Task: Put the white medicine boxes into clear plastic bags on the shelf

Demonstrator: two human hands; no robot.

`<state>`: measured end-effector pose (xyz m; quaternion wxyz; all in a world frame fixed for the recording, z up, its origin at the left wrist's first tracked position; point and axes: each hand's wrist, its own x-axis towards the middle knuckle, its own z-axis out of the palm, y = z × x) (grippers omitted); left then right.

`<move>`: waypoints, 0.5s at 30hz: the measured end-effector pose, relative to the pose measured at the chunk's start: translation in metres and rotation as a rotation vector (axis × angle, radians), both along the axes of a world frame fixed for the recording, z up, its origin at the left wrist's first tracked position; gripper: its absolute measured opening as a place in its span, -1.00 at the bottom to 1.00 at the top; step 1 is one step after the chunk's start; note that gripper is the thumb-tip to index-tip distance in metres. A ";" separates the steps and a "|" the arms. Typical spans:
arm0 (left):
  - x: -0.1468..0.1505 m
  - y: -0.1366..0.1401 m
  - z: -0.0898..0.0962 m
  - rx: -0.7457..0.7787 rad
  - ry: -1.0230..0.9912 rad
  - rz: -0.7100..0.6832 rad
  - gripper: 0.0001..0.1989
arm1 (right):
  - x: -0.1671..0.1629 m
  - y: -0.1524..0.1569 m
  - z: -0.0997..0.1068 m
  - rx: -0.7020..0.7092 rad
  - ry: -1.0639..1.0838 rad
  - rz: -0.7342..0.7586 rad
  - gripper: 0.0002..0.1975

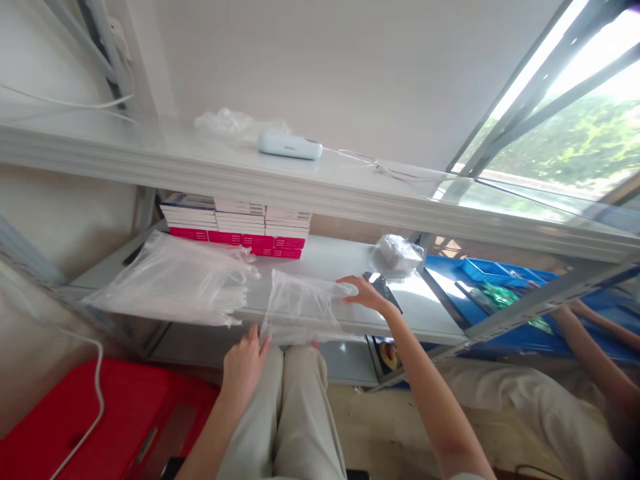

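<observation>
A clear plastic bag (305,307) lies spread over the front edge of the middle shelf. My right hand (367,293) pinches its upper right corner between thumb and fingers. At the bag's lower left corner, my left hand (245,363) has its thumb and forefinger closed on the plastic. To the left sits a pile of similar clear bags (185,280), stacked flat with ragged ends. A black phone (384,292) rests on the shelf just beyond my right wrist, partly covered by it.
Behind the bags stand stacks of white and pink boxes (237,227). A crumpled clear package (397,253) lies at the right. Above runs an upper shelf (350,190) with a pale blue device (290,145). A red stool (125,413) is lower left; a co-worker's arm (585,340) reaches in right.
</observation>
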<state>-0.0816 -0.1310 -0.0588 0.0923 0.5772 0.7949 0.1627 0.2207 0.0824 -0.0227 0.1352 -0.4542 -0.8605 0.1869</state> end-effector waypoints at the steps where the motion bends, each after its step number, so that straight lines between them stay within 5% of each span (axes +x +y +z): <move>1: 0.004 -0.001 0.013 -0.009 0.090 -0.003 -0.58 | 0.006 -0.002 -0.006 0.010 -0.019 -0.016 -0.58; 4: 0.007 0.017 0.047 0.064 0.179 -0.018 -0.60 | 0.014 0.001 -0.021 0.055 -0.032 -0.064 -0.75; 7: 0.003 0.065 0.064 0.233 0.235 -0.009 -0.61 | 0.015 0.007 -0.028 0.048 -0.044 -0.105 -0.80; 11: 0.002 0.125 0.058 0.160 0.240 0.012 -0.62 | 0.015 0.010 -0.026 0.018 -0.095 -0.099 -0.80; 15: 0.007 0.151 0.039 0.059 0.120 0.027 -0.65 | 0.016 0.007 -0.018 -0.054 -0.086 -0.165 -0.79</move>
